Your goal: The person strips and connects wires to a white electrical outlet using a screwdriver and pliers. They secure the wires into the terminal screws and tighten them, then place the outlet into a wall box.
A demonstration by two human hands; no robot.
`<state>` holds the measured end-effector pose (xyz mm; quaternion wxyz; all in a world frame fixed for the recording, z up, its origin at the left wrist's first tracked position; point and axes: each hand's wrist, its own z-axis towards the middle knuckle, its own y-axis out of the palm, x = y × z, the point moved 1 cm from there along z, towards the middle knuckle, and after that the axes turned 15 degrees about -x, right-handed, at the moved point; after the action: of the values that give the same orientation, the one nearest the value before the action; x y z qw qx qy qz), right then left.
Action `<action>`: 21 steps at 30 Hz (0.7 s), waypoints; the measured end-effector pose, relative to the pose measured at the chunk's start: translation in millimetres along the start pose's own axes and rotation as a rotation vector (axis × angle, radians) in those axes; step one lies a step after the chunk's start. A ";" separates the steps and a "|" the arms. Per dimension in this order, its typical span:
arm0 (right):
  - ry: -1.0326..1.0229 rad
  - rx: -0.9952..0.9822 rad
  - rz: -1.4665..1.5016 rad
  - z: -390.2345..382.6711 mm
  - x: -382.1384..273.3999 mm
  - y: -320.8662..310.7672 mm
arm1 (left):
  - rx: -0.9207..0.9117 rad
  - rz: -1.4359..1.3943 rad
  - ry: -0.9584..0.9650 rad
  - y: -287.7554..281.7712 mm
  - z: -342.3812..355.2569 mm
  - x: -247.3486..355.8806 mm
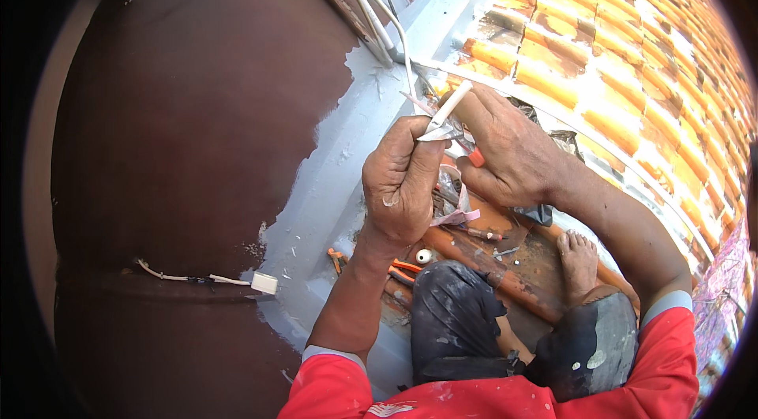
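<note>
My left hand (401, 174) is closed, thumb and fingers pinching a white cable (453, 106) whose stub slants up to the right. My right hand (509, 143) is curled around a cutting tool with an orange-red handle (476, 158). Its pointed metal blades (442, 132) lie against the cable, right beside my left thumb. Fingers hide much of the tool, and I cannot tell whether it is scissors or pliers. Below my hands is a pouch (458, 215) of small parts.
Orange roof tiles (576, 48) slope away at right; a brown wall (181, 119) fills the left. White cables (371, 5) come down from the top. A white connector (264, 283) with a short wire rests at left. Orange-handled tools (404, 270) and a round white piece (424, 256) lie by my knee.
</note>
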<state>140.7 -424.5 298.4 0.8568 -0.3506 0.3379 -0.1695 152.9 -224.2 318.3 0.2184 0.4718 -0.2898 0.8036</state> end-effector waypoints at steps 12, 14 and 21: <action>-0.162 0.005 -0.040 20.3 11.3 -4.0 | -0.188 -0.551 -0.018 -17.3 8.6 18.4; -0.146 -0.082 0.060 17.5 13.3 -3.6 | -0.219 -0.585 -0.016 -18.4 7.1 16.9; -0.144 -0.226 0.500 6.7 13.8 -8.4 | -0.214 -0.623 -0.045 -16.9 3.8 11.5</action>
<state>154.8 -434.3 301.7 0.8492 -0.3608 0.3691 0.1113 160.6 -213.5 334.4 0.4957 0.5297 -0.2190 0.6525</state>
